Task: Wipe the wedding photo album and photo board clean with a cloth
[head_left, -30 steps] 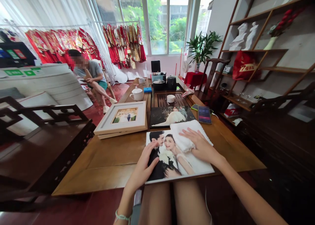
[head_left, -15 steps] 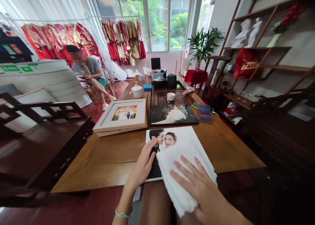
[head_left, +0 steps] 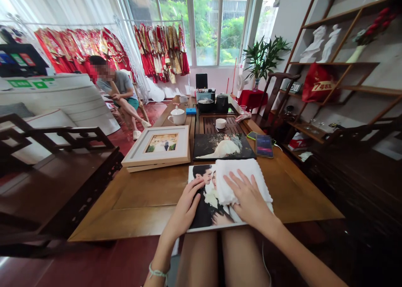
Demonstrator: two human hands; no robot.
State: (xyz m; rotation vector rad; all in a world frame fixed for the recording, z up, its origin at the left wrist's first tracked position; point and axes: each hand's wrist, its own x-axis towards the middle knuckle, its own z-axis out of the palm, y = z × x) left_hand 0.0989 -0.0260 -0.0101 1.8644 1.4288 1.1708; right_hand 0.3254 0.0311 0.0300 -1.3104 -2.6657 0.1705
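Note:
A photo panel [head_left: 205, 211] showing a couple lies flat at the near edge of the wooden table [head_left: 141, 195]. My left hand [head_left: 188, 201] rests on its left side, fingers stretched out. Under my right hand [head_left: 246, 195] is a folded white cloth [head_left: 257, 174], pressed flat on the panel's upper right part. The right fingers are spread over the cloth, which hides part of the picture. Just beyond the panel lies a dark photo panel [head_left: 204, 147] with a white gown. Framed pictures [head_left: 135, 151] are stacked to its left.
Farther back are a white lidded cup [head_left: 178, 117], a small white cup [head_left: 220, 123] and black pots [head_left: 205, 106]. A phone [head_left: 264, 146] lies to the right. A seated person [head_left: 121, 82] is at left, a wooden chair [head_left: 63, 170] nearer. Shelves [head_left: 339, 63] stand right.
My right hand has pushed the cloth away from me, from the panel's lower right to its upper right, uncovering the lower part of the picture. My left hand stays on the panel.

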